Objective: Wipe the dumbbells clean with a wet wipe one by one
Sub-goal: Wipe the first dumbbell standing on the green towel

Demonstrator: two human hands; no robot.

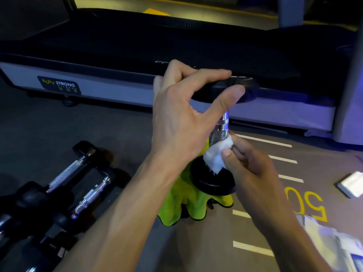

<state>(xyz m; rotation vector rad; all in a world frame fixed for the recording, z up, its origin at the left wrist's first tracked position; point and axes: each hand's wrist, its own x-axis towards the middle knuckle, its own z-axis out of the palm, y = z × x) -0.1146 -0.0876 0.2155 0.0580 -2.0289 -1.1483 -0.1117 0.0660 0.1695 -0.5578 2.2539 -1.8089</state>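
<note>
A dumbbell [220,128] with black round ends and a knurled chrome handle stands upright on a yellow-green cloth [182,201] on the floor. My left hand [182,118] grips its top black end, thumb and fingers curled round the rim. My right hand [253,169] pinches a white wet wipe [216,156] against the lower part of the chrome handle, just above the bottom end. Other dumbbells [78,185] with chrome handles lie side by side on the floor at lower left.
A treadmill [117,89] with a "Body Strong" label runs across the back. The floor at right has white dashes and a yellow "50". A white packet [351,185] lies at right, and crumpled white wipes or wrapping [330,242] at lower right.
</note>
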